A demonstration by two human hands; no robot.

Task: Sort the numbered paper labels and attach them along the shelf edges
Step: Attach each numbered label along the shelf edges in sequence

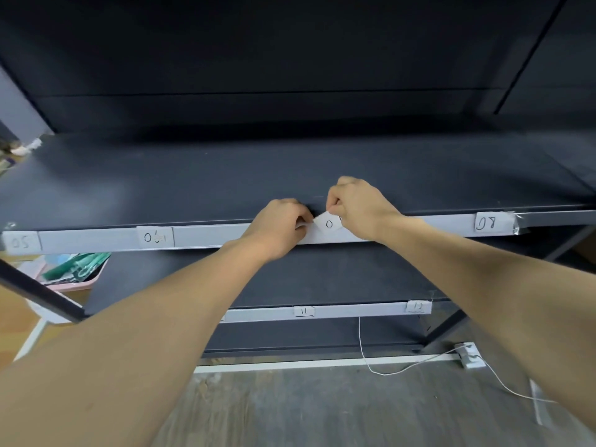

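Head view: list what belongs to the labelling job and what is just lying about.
Job: loose label, pinched by left hand and right hand; upper shelf edge; stuck label 08; label 11.
Lying about: pink tray; white cord.

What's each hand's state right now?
Left hand: pinches the paper label at its left end.
Right hand: pinches the same label's top.

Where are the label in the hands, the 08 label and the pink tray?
label in the hands (329, 223): head view, its white face by the written 0.
08 label (487, 222): head view, middle of its written digits.
pink tray (72, 286): head view, its near rim, lower left.
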